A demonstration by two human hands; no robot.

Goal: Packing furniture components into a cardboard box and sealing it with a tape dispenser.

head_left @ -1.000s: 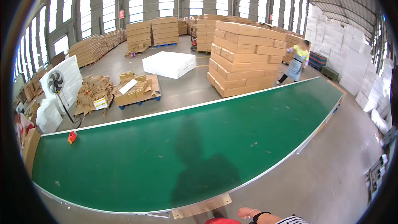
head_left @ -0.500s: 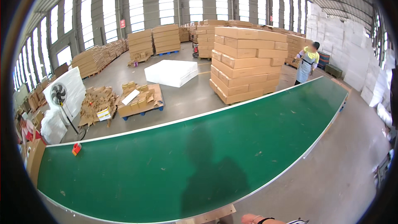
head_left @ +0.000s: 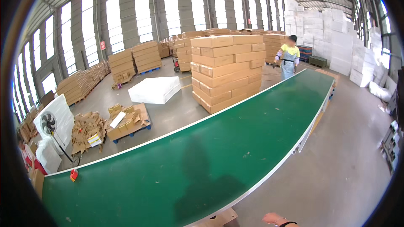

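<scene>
We are holding our right hand (head_left: 273,218) low at the bottom edge of the view, against the grey floor (head_left: 320,172), with a thin bracelet and a dark band circling its wrist. The fingers are showing too small for us to tell whether they are spreading wide or curling in. Just left of the hand, and apart from it, a tan plate (head_left: 226,217) is jutting from the near edge of the green conveyor belt (head_left: 235,147). This belt is stretching before us from the lower left to the upper right, and a head-and-shoulders shadow (head_left: 200,180) is falling across it. Near its left end, by the far edge, a red tape dispenser (head_left: 74,175) is lying on the green surface. Beyond the belt we are seeing a tall stack of brown cartons (head_left: 227,73), and to its left a white block (head_left: 155,90) is resting on the floor. Farther left, a loaded pallet (head_left: 128,120) is sitting beside a heap of torn cardboard (head_left: 87,131), and a black fan (head_left: 49,122) is standing near them. Right of the cartons, a co-worker (head_left: 289,59) in a yellow top and pale blue apron is standing behind the belt's far edge.
</scene>
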